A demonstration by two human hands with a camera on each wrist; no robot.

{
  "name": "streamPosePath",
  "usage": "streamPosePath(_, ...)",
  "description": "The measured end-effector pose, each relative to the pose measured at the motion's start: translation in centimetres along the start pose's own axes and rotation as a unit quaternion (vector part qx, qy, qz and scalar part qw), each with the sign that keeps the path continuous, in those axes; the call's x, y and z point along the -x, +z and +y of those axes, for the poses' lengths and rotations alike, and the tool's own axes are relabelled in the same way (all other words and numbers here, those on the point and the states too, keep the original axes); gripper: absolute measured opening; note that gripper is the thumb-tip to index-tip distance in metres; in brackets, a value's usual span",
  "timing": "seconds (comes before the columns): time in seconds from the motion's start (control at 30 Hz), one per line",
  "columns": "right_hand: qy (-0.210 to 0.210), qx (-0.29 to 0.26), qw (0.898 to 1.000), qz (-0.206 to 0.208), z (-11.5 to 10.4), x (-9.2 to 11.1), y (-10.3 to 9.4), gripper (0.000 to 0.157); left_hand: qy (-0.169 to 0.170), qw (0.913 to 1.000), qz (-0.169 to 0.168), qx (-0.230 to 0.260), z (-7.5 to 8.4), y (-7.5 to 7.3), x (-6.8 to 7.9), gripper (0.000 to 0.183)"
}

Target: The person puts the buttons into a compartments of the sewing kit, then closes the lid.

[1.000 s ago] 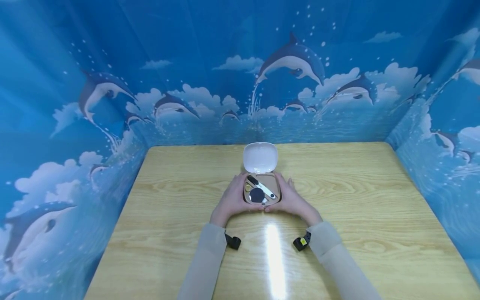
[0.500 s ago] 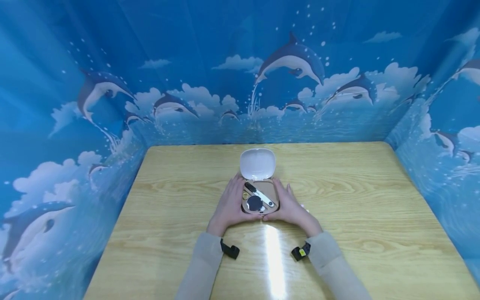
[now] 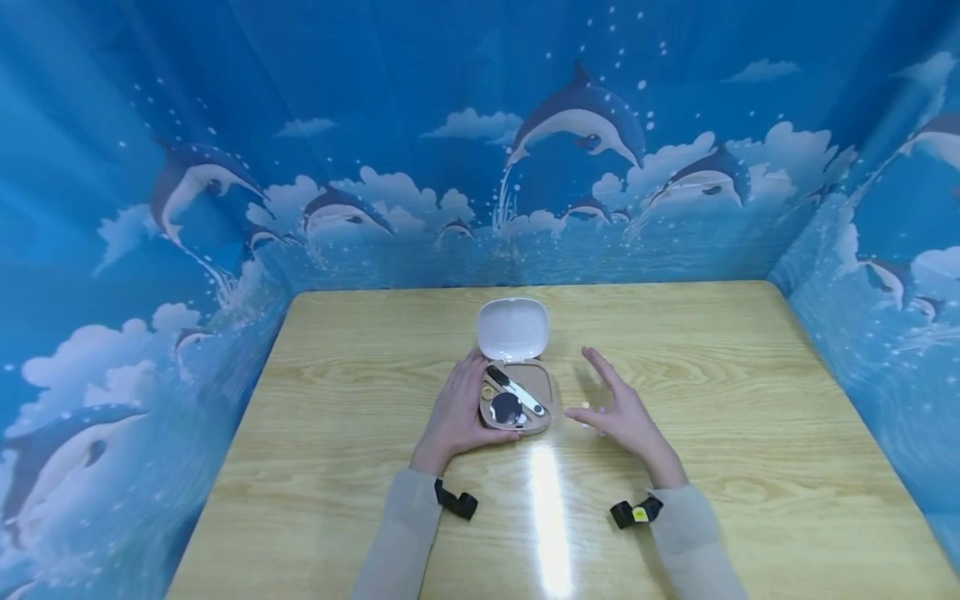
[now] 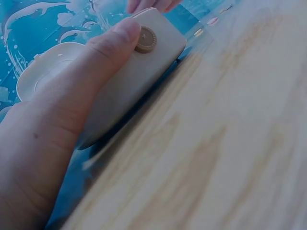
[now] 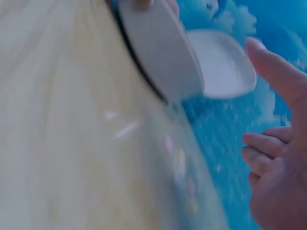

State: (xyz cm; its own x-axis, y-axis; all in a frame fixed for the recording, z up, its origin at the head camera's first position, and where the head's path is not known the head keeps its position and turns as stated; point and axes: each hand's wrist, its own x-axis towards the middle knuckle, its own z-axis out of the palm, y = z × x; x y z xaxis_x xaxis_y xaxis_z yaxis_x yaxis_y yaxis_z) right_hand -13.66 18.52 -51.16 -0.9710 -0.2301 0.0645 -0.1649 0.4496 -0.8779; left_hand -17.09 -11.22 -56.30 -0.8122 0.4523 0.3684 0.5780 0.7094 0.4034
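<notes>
A small case [image 3: 538,382] with a tan inside stands on the table, its white lid [image 3: 513,329] raised at the back. Inside lie a long black-and-white tool [image 3: 517,392], a dark round disc [image 3: 506,408] and a small gold ring [image 3: 488,392]. My left hand [image 3: 450,421] grips the case's left side, fingers along the side and thumb across the front. In the left wrist view that thumb touches a brown round button [image 4: 147,39]. My right hand [image 3: 633,423] is apart from the case on its right, fingers extended and thumb spread.
Several tiny pale pieces, one a yellowish piece [image 3: 585,405], lie on the wooden table [image 3: 360,367] beside my right thumb. A blue dolphin-print curtain [image 3: 420,242] rises behind the table and along both sides. A bright light reflection crosses the front.
The case first came slightly nearer between both hands. Then my right hand let go and moved right, opening out and uncovering the tiny pieces. My left hand kept its hold.
</notes>
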Motion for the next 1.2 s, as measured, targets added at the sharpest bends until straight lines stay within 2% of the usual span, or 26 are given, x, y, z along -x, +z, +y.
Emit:
streamPosePath(0.17, -0.011, -0.051, 0.996, 0.074, 2.2, 1.0, -1.3, 0.080, 0.000, 0.9999, 0.003, 0.011, 0.0, 0.1, -0.1, 0.133)
streamPosePath(0.33, -0.014, -0.081, 0.991, 0.105, 3.0, 1.3, -1.5, 0.064, 0.009, 0.9998, 0.009, 0.016, -0.2, 0.2, -0.2, 0.132)
streamPosePath(0.53, -0.015, -0.051, 0.992, 0.112, 2.0, 1.8, -1.4, 0.052, 0.010, 0.9998, 0.009, 0.013, -0.1, 0.1, -0.2, 0.132)
streamPosePath(0.77, -0.073, -0.033, 0.989, 0.121, 2.3, 1.6, -0.8, 0.036, -0.014, 0.9998, -0.009, 0.006, 0.0, 0.0, 0.0, 0.130)
streamPosePath(1.0, -0.052, 0.027, 0.988, 0.143, 6.0, 0.6, 0.3, 0.032, -0.016, 0.9998, -0.009, 0.009, 0.2, -0.1, -0.1, 0.130)
streamPosePath(1.2, -0.066, 0.052, 0.986, 0.145, 5.6, 0.6, 0.6, 0.029, -0.023, 0.9996, -0.012, 0.010, 0.3, -0.2, 0.0, 0.131)
